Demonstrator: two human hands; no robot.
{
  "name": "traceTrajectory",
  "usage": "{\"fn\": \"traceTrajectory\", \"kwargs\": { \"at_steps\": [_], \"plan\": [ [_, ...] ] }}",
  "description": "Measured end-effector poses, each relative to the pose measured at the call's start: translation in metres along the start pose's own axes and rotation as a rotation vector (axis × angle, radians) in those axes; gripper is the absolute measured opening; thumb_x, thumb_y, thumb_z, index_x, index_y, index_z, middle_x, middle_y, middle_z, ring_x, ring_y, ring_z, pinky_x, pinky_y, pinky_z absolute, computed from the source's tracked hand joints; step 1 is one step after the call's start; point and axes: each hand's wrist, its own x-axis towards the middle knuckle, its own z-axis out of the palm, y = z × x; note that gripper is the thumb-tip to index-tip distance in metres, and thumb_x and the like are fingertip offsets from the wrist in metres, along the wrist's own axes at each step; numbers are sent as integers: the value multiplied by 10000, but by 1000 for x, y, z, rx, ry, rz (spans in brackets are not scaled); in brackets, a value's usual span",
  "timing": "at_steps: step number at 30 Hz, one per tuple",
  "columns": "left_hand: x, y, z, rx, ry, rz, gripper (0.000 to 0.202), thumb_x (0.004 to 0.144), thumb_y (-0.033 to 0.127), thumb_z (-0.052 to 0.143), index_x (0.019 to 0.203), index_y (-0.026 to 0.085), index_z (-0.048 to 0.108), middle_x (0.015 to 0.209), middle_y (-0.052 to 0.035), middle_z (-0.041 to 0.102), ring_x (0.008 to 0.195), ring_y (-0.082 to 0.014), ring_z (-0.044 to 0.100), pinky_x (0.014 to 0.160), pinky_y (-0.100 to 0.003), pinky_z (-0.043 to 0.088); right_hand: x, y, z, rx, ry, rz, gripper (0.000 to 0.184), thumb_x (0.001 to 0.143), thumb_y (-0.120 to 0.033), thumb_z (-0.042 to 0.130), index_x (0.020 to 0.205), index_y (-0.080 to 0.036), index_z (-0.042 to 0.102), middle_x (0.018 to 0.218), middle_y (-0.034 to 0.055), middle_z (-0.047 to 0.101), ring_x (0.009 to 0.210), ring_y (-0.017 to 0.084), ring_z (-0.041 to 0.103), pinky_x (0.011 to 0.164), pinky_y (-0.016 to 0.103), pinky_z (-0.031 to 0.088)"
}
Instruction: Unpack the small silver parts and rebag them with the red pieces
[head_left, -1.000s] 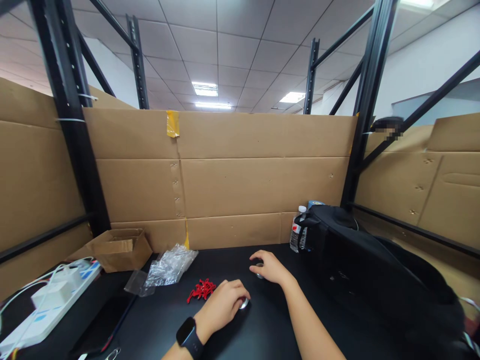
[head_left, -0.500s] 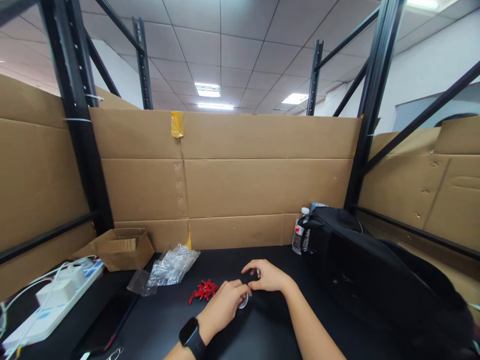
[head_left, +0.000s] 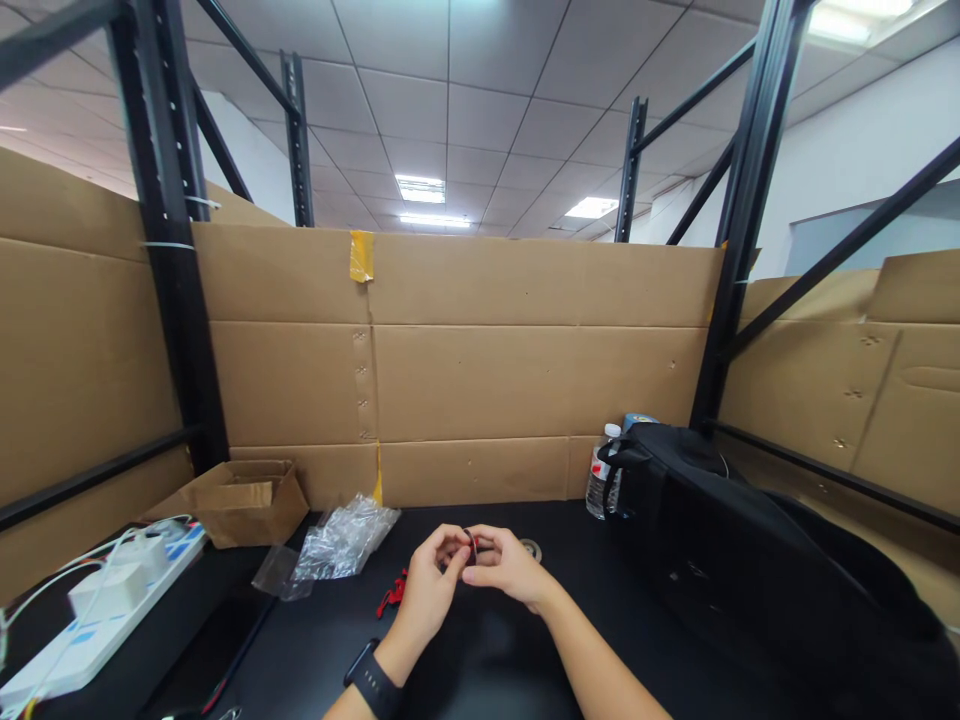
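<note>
My left hand (head_left: 433, 577), with a dark watch (head_left: 373, 680) on its wrist, is closed with fingertips pinching a thin ring (head_left: 472, 545), seen nearly edge-on. My right hand (head_left: 508, 568) meets it from the other side, its thumb and fingers closed on the same ring. A bit of red shows between the fingertips; I cannot make out what it is. Small red plastic pieces (head_left: 391, 594) lie on the black table beside my left hand, partly hidden by it. Just behind my right hand a pale ring-shaped roll (head_left: 532, 549) rests on the table, partly covered.
Crumpled clear plastic bags (head_left: 349, 540) and an open cardboard box (head_left: 251, 500) stand at the back left. A white power strip (head_left: 97, 625) with cables runs along the left. On the right are a water bottle (head_left: 602, 475) and a large black bag (head_left: 735, 560). Cardboard walls (head_left: 472, 380) enclose the table.
My left hand has lifted a ring off the table and moved up. My right hand has come in to meet it, fingers closing on the ring. The pale roll behind has come into view.
</note>
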Motion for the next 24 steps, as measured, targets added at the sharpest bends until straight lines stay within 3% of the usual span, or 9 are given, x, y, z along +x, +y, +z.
{"fn": "traceTrajectory", "kwargs": {
  "at_steps": [4,7,10,12,16,21,24],
  "plan": [
    [0,9,-2,40,-4,9,173,920,353,617,935,182,640,881,-47,698,755,-176,665,656,-261,502,4,-1,10,39,76,-19,551,634,-443,907,1068,-186,685,983,52,706,749,156,681,717,300,542],
    [3,20,-11,197,6,50,132,932,311,587,943,196,649,887,-45,709,819,-194,682,696,-273,499,4,-8,3,-86,119,-26,540,612,-425,911,1044,-193,685,962,39,697,698,136,651,680,282,523],
    [10,25,-32,408,-27,156,141,943,252,533,956,216,668,956,-55,718,912,-207,679,806,-305,502,1,-14,-23,-408,196,-86,433,637,-382,885,976,-194,691,836,6,676,642,120,595,627,250,474],
    [15,24,-53,524,-118,206,172,926,190,508,953,221,676,981,-57,717,940,-204,671,869,-320,492,-4,-15,-47,-639,306,-71,420,616,-346,884,964,-207,695,805,-3,674,652,131,591,623,247,453],
    [22,16,-92,633,-350,91,278,767,59,527,940,202,692,906,-36,722,817,-169,673,793,-278,496,-14,-8,-94,-909,471,87,404,572,-354,886,916,-220,723,830,18,703,768,181,631,677,256,442],
    [19,7,-107,619,-514,-61,358,696,92,542,996,190,710,926,-23,734,769,-145,664,706,-230,493,-19,4,-117,-866,385,130,431,580,-342,873,953,-176,737,802,10,696,732,155,612,685,244,427],
    [19,3,-105,617,-486,-49,302,758,173,549,1007,199,719,956,-35,742,827,-166,663,767,-261,511,-20,11,-117,-884,293,188,466,505,-288,905,931,-177,755,838,13,704,741,158,612,693,248,433]
  ]
}}
